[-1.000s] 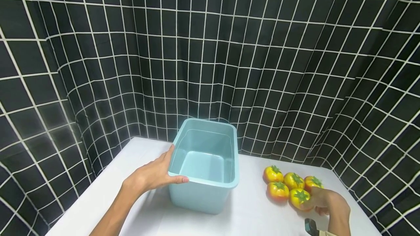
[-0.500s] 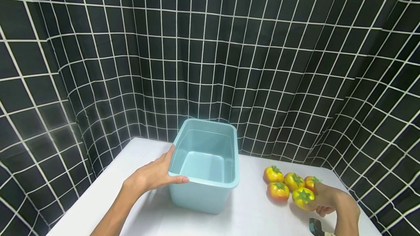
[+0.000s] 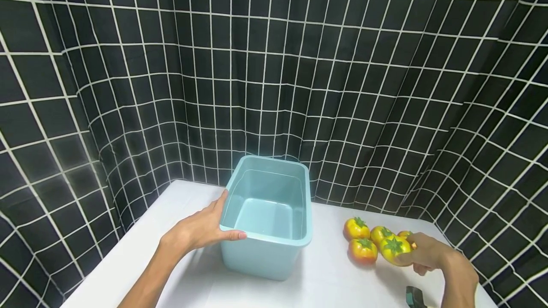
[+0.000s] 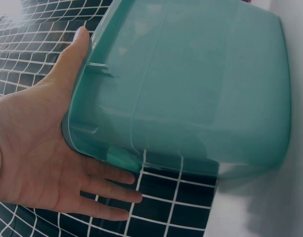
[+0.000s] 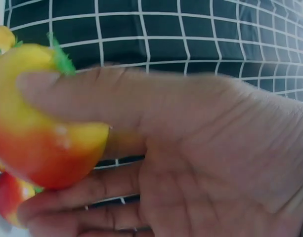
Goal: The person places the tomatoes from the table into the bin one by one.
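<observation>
- Holding one tomato-like fruit between thumb and fingers, the right hand is near the table's right edge.
- Four similar fruits cluster just beside it.
- Left hand, fingers straight, rests against the bin's near-left corner, probably steadying it.
- No legible labels or writing.

In the head view, my right hand partly hides the rightmost fruit; the bottom edge cuts off the dark device by my wrist. In the right wrist view, the left edge crops my held fruit; my thumb is blurred.
</observation>
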Demonstrator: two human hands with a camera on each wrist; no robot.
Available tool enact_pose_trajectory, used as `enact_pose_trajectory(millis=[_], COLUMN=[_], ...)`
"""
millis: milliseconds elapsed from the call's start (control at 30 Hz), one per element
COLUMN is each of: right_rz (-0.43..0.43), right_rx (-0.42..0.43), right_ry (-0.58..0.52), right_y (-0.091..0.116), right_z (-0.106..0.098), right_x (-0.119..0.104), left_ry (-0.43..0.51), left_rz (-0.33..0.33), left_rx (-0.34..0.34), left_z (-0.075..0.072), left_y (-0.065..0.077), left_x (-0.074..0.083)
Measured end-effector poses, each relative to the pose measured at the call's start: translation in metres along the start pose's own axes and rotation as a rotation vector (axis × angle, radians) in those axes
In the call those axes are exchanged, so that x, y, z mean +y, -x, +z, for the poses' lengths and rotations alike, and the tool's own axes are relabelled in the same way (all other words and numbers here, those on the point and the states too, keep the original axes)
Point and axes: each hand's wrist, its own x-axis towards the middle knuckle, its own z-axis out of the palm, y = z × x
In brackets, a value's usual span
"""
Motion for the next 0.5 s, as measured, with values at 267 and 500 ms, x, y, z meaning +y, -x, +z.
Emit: enact_pose_trajectory(millis=[267, 500], right_rz=[-0.123, -0.224], right_rx=[0.124, 0.244], right_ry=[-0.014, 0.003], right_y=[0.007, 0.010], right_z=[0.001, -0.007], right_x=[-0.013, -0.023], left_ry=[0.003, 0.005], left_rz=[-0.014, -0.011], left_rx=[-0.005, -0.003], left_z=[0.000, 0.000], left_y=[0.000, 0.000], left_x=[0.000, 0.000])
